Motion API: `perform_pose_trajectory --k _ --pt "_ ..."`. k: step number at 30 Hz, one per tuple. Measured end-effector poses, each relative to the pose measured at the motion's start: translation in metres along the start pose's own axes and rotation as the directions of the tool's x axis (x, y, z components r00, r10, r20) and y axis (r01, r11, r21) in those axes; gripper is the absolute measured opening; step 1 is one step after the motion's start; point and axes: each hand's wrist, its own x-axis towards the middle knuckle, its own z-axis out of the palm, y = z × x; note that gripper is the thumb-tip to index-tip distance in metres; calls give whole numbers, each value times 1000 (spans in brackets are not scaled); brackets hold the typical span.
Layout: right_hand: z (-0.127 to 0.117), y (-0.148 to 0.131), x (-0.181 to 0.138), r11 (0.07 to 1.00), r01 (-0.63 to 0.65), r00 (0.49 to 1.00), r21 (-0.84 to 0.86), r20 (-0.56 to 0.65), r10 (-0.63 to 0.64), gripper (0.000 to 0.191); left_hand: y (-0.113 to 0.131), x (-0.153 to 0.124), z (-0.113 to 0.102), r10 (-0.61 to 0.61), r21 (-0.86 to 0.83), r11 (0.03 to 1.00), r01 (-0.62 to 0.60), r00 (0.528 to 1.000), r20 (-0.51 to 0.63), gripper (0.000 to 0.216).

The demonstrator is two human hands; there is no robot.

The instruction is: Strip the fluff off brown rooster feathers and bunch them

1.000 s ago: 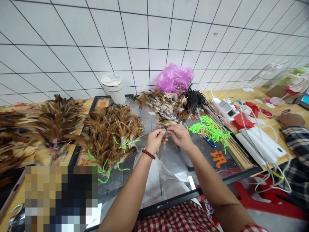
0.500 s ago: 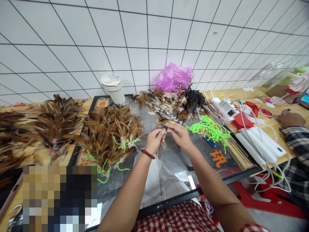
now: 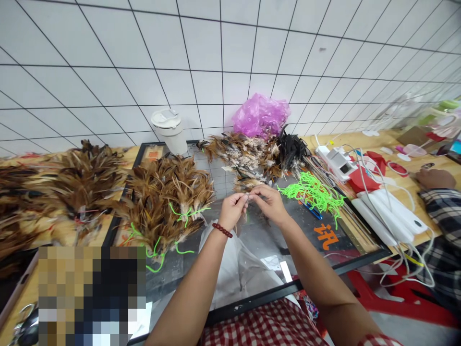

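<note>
My left hand (image 3: 232, 209) and my right hand (image 3: 269, 203) meet above a dark glass-topped mat (image 3: 252, 240), fingers pinched together on a small bunch of feathers (image 3: 248, 198) held between them. A red bead bracelet (image 3: 222, 229) is on my left wrist. Just beyond my hands lies a loose heap of brown, white and black feathers (image 3: 252, 156). To the left sit tied bundles of brown feathers (image 3: 165, 197) with green cord. A pile of bright green cords (image 3: 311, 192) lies right of my right hand. A clear plastic bag (image 3: 234, 269) hangs below my wrists.
A white lidded cup (image 3: 169, 130) and a pink plastic bag (image 3: 260, 115) stand by the tiled wall. More brown feather bundles (image 3: 68, 185) cover the wooden bench at left. White devices and cables (image 3: 382, 206) lie at right, where another person's hand (image 3: 434, 179) rests.
My hands have stayed in the same spot; only the fingers shift slightly on the small bunch of feathers.
</note>
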Motion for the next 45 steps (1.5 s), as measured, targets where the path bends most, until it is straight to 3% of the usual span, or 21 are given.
perform_pose_trajectory --k 4,10,19,27,31,35,41,45 --pt "0 2 0 1000 -9 1000 20 -13 9 18 -2 1 -2 7 19 1000 -7 1000 19 27" --pt "0 2 0 998 45 996 46 74 -48 18 -3 1 -4 19 8 1000 -20 999 47 28" --pt "-2 -3 0 996 17 998 -84 56 -12 19 1 -2 -1 17 39 999 -19 998 66 30" --pt "-10 25 -1 959 -177 961 -220 -251 119 16 0 1 -3 -41 -76 996 37 998 -54 33" --pt "-10 36 -4 880 -202 977 -429 -149 152 20 1 1 -2 -36 -91 995 31 998 -53 34" --pt "-4 38 -6 762 -145 984 -631 -13 177 30 0 1 -3 -32 -91 995 28 998 -49 34" --pt "-7 30 -5 772 -111 994 -626 -69 88 23 0 1 -3 -32 -89 996 27 998 -57 34" --pt "-10 21 -5 717 5 1000 -697 24 17 24 2 1 -4 78 -52 995 -81 995 -63 30"
